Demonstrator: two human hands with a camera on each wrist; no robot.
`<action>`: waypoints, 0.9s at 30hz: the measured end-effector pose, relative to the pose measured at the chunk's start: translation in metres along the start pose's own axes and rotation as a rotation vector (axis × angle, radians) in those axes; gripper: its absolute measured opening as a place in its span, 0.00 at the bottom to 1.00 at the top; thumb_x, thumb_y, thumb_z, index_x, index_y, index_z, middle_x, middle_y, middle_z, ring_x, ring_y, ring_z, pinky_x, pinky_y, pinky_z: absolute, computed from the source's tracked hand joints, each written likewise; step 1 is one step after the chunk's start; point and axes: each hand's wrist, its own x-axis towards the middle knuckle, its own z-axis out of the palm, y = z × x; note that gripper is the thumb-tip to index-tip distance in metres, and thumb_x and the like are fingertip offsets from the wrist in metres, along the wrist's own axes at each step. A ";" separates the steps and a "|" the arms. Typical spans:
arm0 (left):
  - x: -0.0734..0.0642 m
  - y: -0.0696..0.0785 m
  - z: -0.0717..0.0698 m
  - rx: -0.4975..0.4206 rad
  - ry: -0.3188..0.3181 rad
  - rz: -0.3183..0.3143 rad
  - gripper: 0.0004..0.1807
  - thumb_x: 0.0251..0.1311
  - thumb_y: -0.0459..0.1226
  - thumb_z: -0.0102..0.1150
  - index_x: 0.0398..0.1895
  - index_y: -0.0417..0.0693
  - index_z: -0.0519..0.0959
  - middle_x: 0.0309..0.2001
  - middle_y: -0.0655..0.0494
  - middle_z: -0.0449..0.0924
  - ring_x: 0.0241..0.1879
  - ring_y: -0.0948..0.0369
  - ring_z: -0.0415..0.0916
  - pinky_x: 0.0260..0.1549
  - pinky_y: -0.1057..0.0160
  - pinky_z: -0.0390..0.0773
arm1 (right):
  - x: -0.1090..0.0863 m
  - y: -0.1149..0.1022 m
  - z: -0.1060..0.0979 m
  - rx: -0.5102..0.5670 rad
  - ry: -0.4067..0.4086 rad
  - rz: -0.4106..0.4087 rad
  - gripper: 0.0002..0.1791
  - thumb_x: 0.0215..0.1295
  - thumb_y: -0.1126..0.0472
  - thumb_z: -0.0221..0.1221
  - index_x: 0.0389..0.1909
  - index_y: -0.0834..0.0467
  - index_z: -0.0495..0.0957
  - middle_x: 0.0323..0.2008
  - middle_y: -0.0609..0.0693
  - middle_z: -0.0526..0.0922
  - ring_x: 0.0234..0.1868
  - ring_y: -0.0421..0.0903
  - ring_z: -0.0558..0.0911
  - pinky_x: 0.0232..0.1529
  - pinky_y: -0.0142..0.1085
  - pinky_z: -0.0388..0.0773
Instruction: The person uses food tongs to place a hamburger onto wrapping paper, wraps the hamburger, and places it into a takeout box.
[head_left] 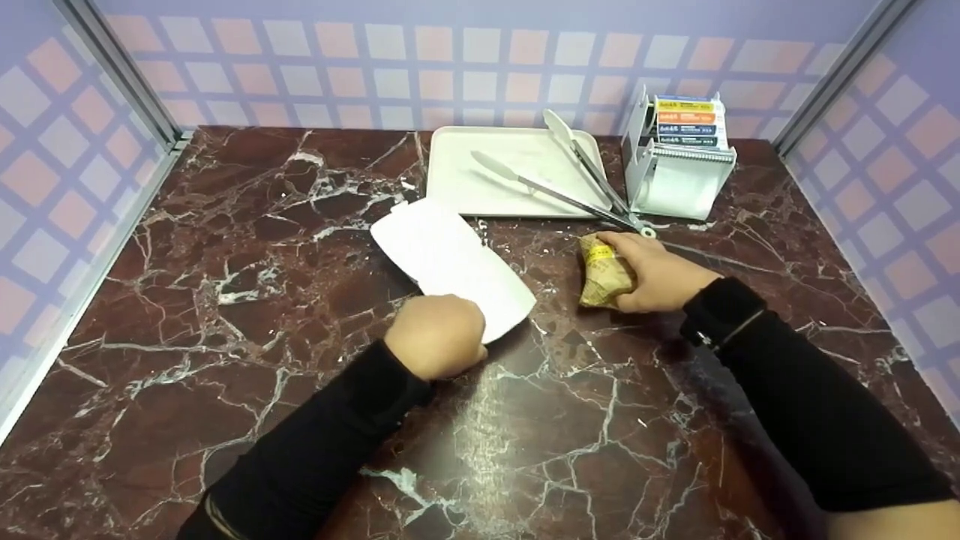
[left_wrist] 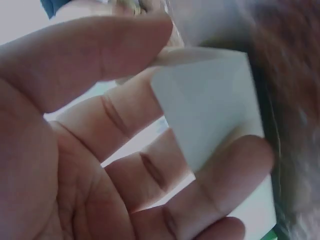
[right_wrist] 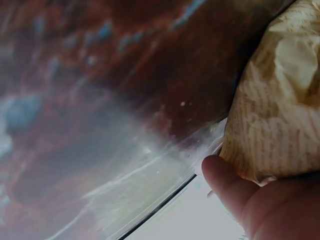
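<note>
My left hand grips the near end of a white paper box that lies spread open in two panels, with a small tab at its far end. In the left wrist view, the thumb and curled fingers hold a white flap between them. To the right, my right hand grips a wrapped burger in tan printed paper with a yellow label. The right wrist view has one digit against the lower edge of the wrapper; the rest of that hand is mostly out of frame.
Metal tongs with pale tips lie spread across a cream tray at the back. Right of the tray stands a white dispenser with several coloured labels. Tiled panels enclose the dark marbled table at the back and sides.
</note>
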 end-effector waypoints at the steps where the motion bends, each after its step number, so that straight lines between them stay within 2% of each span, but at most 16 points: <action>1: -0.001 0.004 0.002 0.005 0.024 0.016 0.19 0.62 0.47 0.69 0.18 0.51 0.77 0.25 0.52 0.83 0.26 0.49 0.82 0.27 0.42 0.84 | 0.000 0.000 0.000 -0.001 0.001 0.000 0.61 0.46 0.64 0.73 0.83 0.56 0.53 0.77 0.64 0.62 0.73 0.65 0.64 0.75 0.66 0.63; 5: -0.006 0.015 0.007 0.011 0.097 0.098 0.17 0.62 0.44 0.67 0.18 0.50 0.78 0.23 0.51 0.83 0.25 0.49 0.82 0.24 0.43 0.83 | 0.000 0.000 -0.001 -0.005 0.004 -0.003 0.61 0.45 0.64 0.73 0.83 0.57 0.53 0.74 0.65 0.65 0.70 0.65 0.67 0.74 0.65 0.65; 9: -0.005 0.019 0.011 0.019 0.155 0.157 0.15 0.62 0.40 0.65 0.18 0.47 0.78 0.25 0.49 0.85 0.27 0.47 0.83 0.26 0.43 0.84 | 0.000 0.000 -0.001 -0.005 0.006 -0.005 0.61 0.45 0.63 0.73 0.82 0.58 0.54 0.72 0.65 0.67 0.69 0.64 0.68 0.73 0.64 0.66; 15: -0.006 0.015 0.011 -0.031 0.169 0.160 0.14 0.59 0.34 0.65 0.16 0.46 0.76 0.27 0.46 0.85 0.30 0.44 0.83 0.32 0.43 0.85 | 0.000 0.002 -0.002 -0.005 0.004 -0.005 0.61 0.44 0.64 0.73 0.82 0.57 0.54 0.71 0.64 0.69 0.69 0.63 0.68 0.74 0.64 0.65; 19: -0.007 0.017 0.009 -0.075 0.178 0.159 0.14 0.59 0.32 0.63 0.15 0.46 0.76 0.28 0.47 0.85 0.30 0.45 0.83 0.31 0.43 0.86 | -0.001 0.003 -0.002 -0.003 -0.005 -0.001 0.61 0.45 0.64 0.73 0.82 0.55 0.54 0.69 0.62 0.70 0.68 0.62 0.68 0.73 0.64 0.65; 27: 0.001 0.013 0.011 -0.083 0.201 0.128 0.13 0.63 0.30 0.62 0.19 0.42 0.79 0.35 0.44 0.87 0.35 0.43 0.85 0.36 0.43 0.89 | -0.001 0.003 -0.004 -0.009 0.004 -0.012 0.58 0.46 0.62 0.75 0.81 0.58 0.57 0.68 0.61 0.72 0.66 0.61 0.71 0.72 0.64 0.68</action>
